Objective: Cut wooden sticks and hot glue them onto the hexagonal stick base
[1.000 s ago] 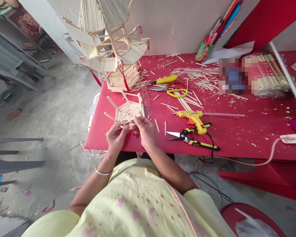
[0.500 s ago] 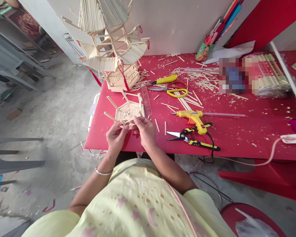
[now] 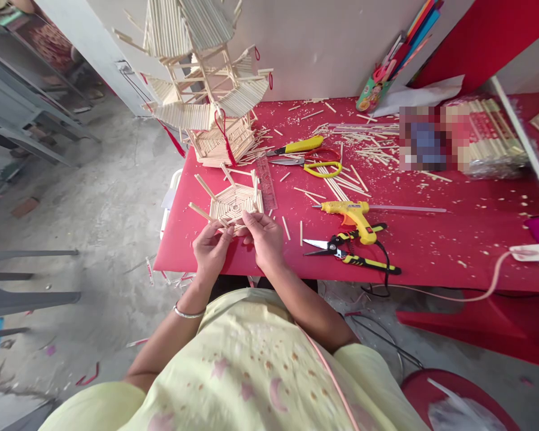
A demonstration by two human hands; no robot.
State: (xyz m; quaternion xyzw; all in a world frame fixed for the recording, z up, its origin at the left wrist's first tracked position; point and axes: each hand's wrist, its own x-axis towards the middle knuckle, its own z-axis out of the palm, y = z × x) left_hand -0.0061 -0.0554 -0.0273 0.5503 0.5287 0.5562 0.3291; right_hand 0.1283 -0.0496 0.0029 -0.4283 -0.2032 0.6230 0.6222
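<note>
A six-sided base of wooden sticks (image 3: 234, 202), with several stick posts standing up at its corners, rests at the table's front left. At its near edge my left hand (image 3: 210, 245) pinches the stick work between thumb and fingers. My right hand (image 3: 264, 234) closes on the same edge from the other side, thumb on top. The fingertips partly hide what lies between them. Just behind the base stands a tiered stick pagoda (image 3: 202, 114) hung with red tassels. A clear ruler (image 3: 268, 182) lies against the base's right side.
On the red table (image 3: 233, 263) lie a yellow glue gun (image 3: 348, 214), black-and-yellow shears (image 3: 341, 245), yellow-handled scissors (image 3: 321, 169), and a yellow cutter (image 3: 302, 145). Loose sticks (image 3: 377, 149) and chips are scattered behind them. A pen cup (image 3: 369, 94) stands by the wall.
</note>
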